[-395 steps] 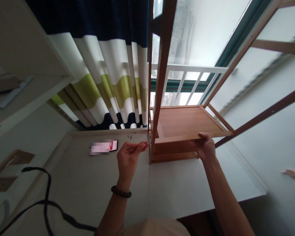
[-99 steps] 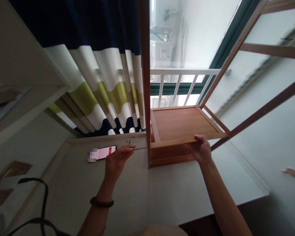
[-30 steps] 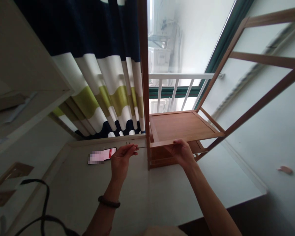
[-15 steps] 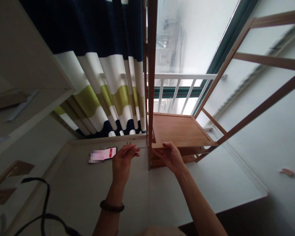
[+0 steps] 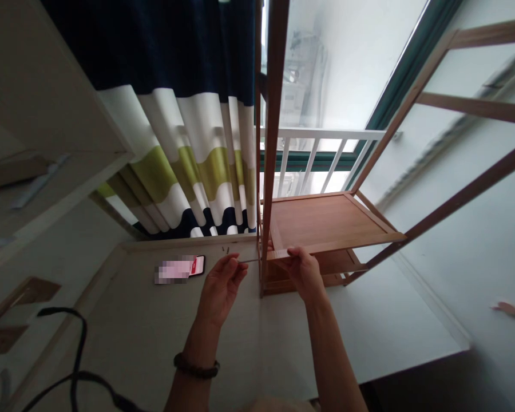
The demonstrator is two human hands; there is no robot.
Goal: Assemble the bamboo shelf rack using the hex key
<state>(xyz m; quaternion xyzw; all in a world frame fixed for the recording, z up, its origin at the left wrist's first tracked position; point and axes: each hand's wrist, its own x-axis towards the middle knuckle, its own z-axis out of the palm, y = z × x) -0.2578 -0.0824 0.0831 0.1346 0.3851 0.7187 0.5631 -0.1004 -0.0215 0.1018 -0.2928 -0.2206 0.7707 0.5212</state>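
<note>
My left hand (image 5: 223,286) is closed in a pinch around a thin metal rod (image 5: 249,261). The rod's far end meets the front post (image 5: 266,229) of a wooden rack, level with a shelf's corner. On the other side of that post, my right hand (image 5: 305,274) grips the front edge of the upper shelf (image 5: 326,220), thumb on top and fingers partly hidden beneath. This shelf sits at a slant, its right end higher than its left. A lower shelf (image 5: 337,262) shows underneath it.
A phone (image 5: 197,265) with a lit screen lies on the white surface (image 5: 154,332), and two small screws or pins (image 5: 225,250) lie near it. Black cable (image 5: 82,343) curls at lower left. A striped curtain (image 5: 189,149) and a white railing (image 5: 326,134) stand behind.
The upper shelf's right end has risen along the rack's right post, so the shelf tilts more. My hands keep their holds, and the view has shifted slightly.
</note>
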